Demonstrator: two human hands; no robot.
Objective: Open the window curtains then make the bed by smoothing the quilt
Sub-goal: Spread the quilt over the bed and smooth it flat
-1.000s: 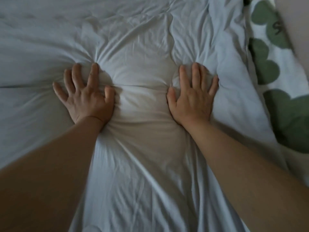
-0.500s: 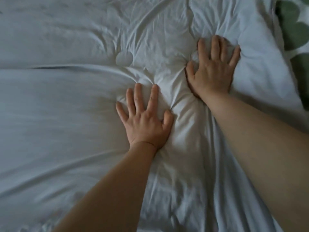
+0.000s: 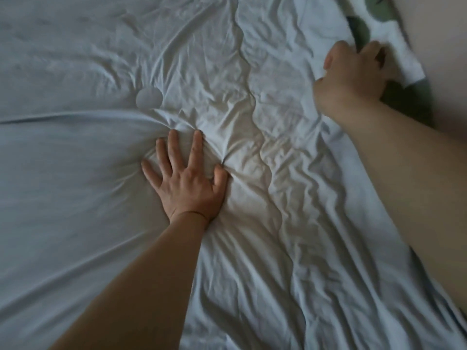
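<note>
Now, left hand (image 3: 187,183) lies palm-down on the quilt (image 3: 75,198), fingers (image 3: 174,147) straight and spread, thumb out to the right, pressing into the fabric. Creases fan out from around them. Bare left forearm (image 3: 141,274) runs up to it from the lower left.

Right hand (image 3: 351,79) is at the quilt's right edge, upper right of view, well apart from the left hand. Its fingers (image 3: 371,50) are curled over, gripping the edge of the quilt, back of the hand toward the camera. That hand is motion-blurred, so how much fabric it holds I cannot tell.

Quilt is pale white-blue, laid out under both arms, filling nearly the whole view. It is smoother on the left and heavily wrinkled through the middle and right. A long wavy ridge (image 3: 265,147) runs top to bottom between the two hands. Round stitched dimple (image 3: 149,99) sits in the quilt just above and left of the left hand.

Beyond the quilt's right edge, patterned fabric (image 3: 360,29), white with green leaf shapes, shows beside the right hand. Plain beige wall (image 3: 434,46) fills the top right corner.
</note>
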